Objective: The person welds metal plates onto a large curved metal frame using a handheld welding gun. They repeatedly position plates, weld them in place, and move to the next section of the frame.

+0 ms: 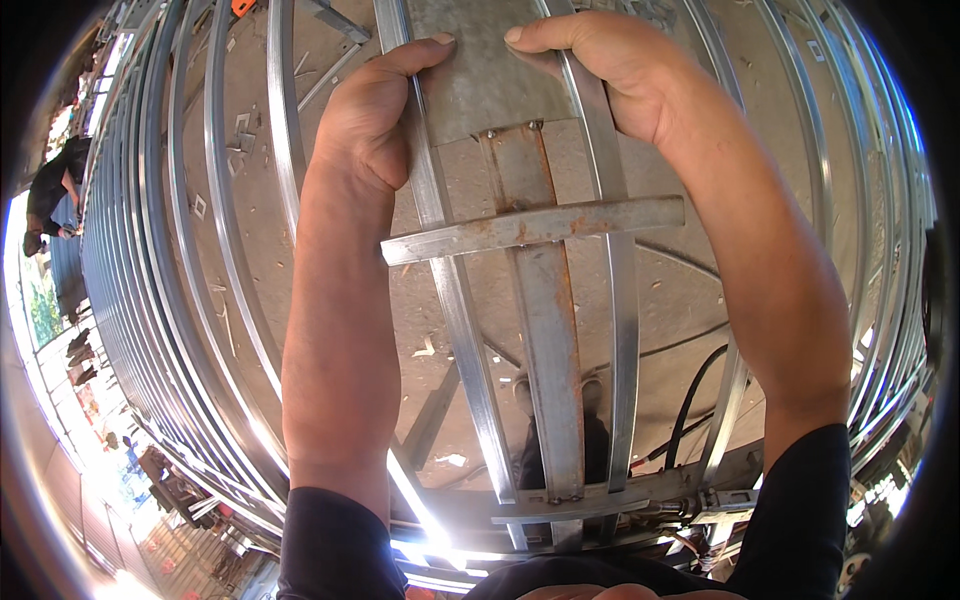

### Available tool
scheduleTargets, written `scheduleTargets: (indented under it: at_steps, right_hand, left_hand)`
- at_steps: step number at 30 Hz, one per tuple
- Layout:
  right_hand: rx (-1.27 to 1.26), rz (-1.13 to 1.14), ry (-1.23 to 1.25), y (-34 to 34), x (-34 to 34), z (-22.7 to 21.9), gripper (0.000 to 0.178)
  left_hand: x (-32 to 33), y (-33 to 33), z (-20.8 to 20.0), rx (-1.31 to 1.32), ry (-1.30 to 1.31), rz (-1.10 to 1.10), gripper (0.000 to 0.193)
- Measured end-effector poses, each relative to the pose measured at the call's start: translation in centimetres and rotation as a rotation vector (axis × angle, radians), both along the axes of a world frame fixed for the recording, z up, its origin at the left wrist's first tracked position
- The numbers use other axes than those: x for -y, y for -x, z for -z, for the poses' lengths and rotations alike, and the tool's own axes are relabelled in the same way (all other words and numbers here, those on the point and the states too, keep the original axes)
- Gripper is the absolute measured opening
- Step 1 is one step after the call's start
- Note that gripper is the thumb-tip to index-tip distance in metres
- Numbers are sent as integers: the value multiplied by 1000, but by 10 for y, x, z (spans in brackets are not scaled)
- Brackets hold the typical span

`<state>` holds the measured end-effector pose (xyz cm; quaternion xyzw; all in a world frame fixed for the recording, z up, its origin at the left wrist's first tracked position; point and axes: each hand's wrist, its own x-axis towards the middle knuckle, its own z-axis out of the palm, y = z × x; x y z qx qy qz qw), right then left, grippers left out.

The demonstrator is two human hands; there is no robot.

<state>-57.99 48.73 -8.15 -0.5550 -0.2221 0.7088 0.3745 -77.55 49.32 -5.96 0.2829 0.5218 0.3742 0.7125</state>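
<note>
My left hand [370, 115] curls round a shiny square metal tube [455, 300] from its outer side. Its thumb reaches over the near-left edge of a flat grey metal plate [490, 85], and its other fingers are hidden below. Opposite, my right hand [625, 75] closes round a parallel metal tube [622, 330], thumb across it onto the plate. From the plate a rusty flat metal bar [545, 340] runs back toward my body between the tubes. A shorter crossbar [540, 225] lies across bar and tubes.
More long metal tubes [225, 180] run in parallel on both sides. Scraps litter the concrete floor [660, 290] below. A black cable [690, 400] hangs near my right forearm. A clamp-like fitting [690, 508] sits on the near rail. Another person [55, 190] works at far left.
</note>
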Motion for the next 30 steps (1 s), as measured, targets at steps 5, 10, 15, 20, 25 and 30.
scheduleTargets:
  at_steps: [5, 10, 15, 20, 25, 30]
  right_hand:
    - [40, 13, -49, 3, 3, -4, 24]
    - [279, 74, -220, -11, 20, -27, 38]
    - [1104, 87, -694, -72, 172, -83, 31]
    - [1314, 149, -28, -143, 444, -132, 31]
    - [1201, -236, 303, -88, 583, -143, 64]
    - [1011, -277, 673, -84, 559, -134, 68]
  left_hand:
    - [-1, 4, 0, -34, 31, 27, 26]
    - [-9, -3, 7, -103, -41, 26, 26]
    - [-25, 15, 44, 22, -61, 31, 12]
    - [-46, 42, 60, 3, -104, 116, 29]
    - [-43, 24, 57, -62, -134, 27, 35]
    - [-38, 23, 59, -13, -91, 62, 35]
